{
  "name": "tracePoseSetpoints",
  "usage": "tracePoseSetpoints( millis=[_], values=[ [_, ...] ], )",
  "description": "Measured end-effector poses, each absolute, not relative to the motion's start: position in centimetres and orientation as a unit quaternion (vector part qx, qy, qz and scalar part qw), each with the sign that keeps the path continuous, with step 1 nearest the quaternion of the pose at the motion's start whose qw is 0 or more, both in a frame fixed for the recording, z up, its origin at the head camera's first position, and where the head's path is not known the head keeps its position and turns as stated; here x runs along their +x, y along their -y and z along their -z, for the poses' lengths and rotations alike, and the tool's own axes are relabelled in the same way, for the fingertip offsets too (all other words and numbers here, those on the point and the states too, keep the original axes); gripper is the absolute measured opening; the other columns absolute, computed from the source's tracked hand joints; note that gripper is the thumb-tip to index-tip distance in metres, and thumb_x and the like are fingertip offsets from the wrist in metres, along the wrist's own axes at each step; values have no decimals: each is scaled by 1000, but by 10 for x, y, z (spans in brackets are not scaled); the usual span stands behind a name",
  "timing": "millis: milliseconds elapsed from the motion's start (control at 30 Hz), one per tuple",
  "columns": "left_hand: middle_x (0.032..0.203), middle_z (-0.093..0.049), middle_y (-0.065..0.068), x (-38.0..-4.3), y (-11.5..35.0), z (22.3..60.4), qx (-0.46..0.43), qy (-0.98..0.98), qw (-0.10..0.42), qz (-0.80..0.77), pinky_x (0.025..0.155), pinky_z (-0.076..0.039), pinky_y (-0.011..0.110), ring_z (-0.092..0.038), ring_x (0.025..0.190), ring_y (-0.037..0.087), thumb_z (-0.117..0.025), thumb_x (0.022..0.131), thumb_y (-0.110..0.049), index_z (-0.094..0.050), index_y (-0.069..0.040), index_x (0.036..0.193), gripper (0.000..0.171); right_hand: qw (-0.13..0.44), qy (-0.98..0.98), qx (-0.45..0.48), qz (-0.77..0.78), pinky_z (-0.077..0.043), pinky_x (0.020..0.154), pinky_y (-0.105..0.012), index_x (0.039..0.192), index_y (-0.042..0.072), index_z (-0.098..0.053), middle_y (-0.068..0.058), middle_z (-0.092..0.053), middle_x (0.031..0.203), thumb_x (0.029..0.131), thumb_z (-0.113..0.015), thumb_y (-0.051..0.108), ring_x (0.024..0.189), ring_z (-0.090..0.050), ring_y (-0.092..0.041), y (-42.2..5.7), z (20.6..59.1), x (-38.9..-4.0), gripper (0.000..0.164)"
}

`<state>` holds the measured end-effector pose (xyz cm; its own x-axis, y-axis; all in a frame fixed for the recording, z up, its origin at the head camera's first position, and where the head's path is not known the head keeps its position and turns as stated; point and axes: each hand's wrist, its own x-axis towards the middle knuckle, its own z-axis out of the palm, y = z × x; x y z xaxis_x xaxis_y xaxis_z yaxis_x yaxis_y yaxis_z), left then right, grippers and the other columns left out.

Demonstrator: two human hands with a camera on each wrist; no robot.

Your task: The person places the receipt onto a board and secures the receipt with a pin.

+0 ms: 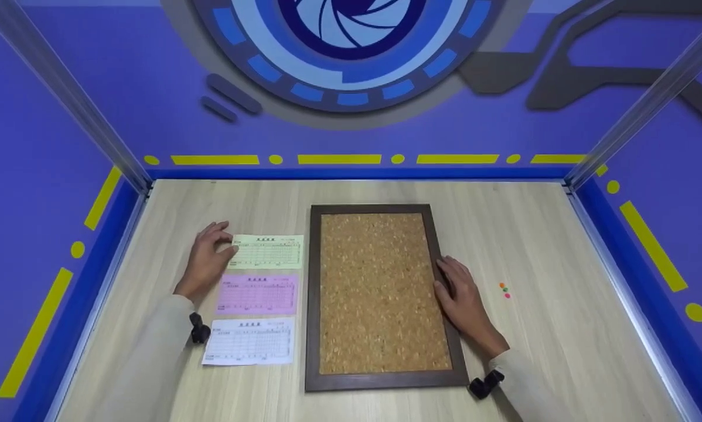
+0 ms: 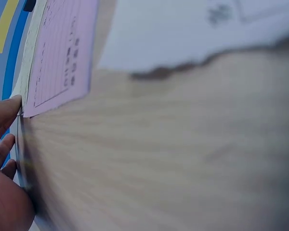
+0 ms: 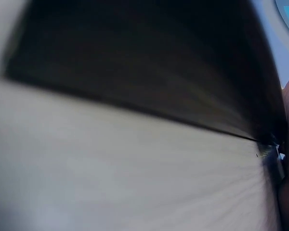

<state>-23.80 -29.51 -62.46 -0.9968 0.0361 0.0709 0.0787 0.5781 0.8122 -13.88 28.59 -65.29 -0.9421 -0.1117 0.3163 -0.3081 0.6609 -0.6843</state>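
A corkboard (image 1: 383, 293) in a dark brown frame lies on the table, taller than it is wide. My right hand (image 1: 461, 296) rests along its right frame edge, the fingers loosely bent. To the board's left, three printed paper forms lie in a column: a green form (image 1: 268, 253) at the top, a pink form (image 1: 258, 295) in the middle, a white form (image 1: 249, 343) at the bottom. My left hand (image 1: 210, 258) is at the green form's left edge, thumb and forefinger spread apart, the thumb touching the paper. In the left wrist view, the thumb (image 2: 7, 113) meets the paper's edge.
Several small orange, green and pink pieces (image 1: 505, 290) lie right of my right hand. The wooden table (image 1: 538, 234) is bounded by a blue patterned back wall (image 1: 351, 140) and blue side walls with metal corner posts.
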Motion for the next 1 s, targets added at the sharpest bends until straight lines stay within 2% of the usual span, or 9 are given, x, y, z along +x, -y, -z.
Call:
tracePoseSetpoints(
  millis=[133, 333, 600, 767, 1000],
  values=[
    [170, -43, 25, -237, 293, 624, -14, 884, 22, 466, 136, -6, 55, -18, 168, 44, -69, 101, 3, -69, 10, 114, 14, 115, 903, 113, -397, -34, 126, -50, 153, -5, -59, -26, -53, 163, 107, -71, 7, 156, -44, -42, -286, 652, -138, 49],
    [172, -42, 24, -239, 290, 621, -4, 884, 12, 467, 136, -10, 55, -17, 168, 43, -66, 103, 5, -67, 9, 111, 10, 122, 901, 112, -402, -35, 125, -49, 152, -5, -60, -26, -54, 162, 106, -71, 7, 156, -44, -42, -288, 652, -138, 49],
    [168, -44, 27, -242, 289, 614, 12, 883, 7, 469, 134, -21, 55, -21, 167, 45, -63, 103, 3, -67, 13, 108, 12, 133, 898, 120, -402, -37, 121, -63, 151, -7, -60, -29, -53, 161, 105, -72, 3, 154, -45, -46, -286, 654, -139, 49],
    [167, -45, 29, -243, 286, 611, 27, 879, 3, 476, 132, -27, 57, -28, 164, 47, -64, 104, 1, -68, 12, 110, 13, 135, 897, 122, -403, -37, 121, -64, 151, -7, -60, -29, -53, 161, 105, -72, 3, 153, -46, -47, -287, 655, -139, 49],
    [164, -50, 29, -245, 285, 604, 40, 877, 2, 478, 128, -35, 57, -45, 155, 48, -65, 104, 2, -69, 13, 111, 14, 138, 896, 122, -404, -37, 120, -64, 151, -7, -61, -29, -54, 160, 104, -73, 3, 152, -47, -47, -288, 655, -139, 49]
  ],
)
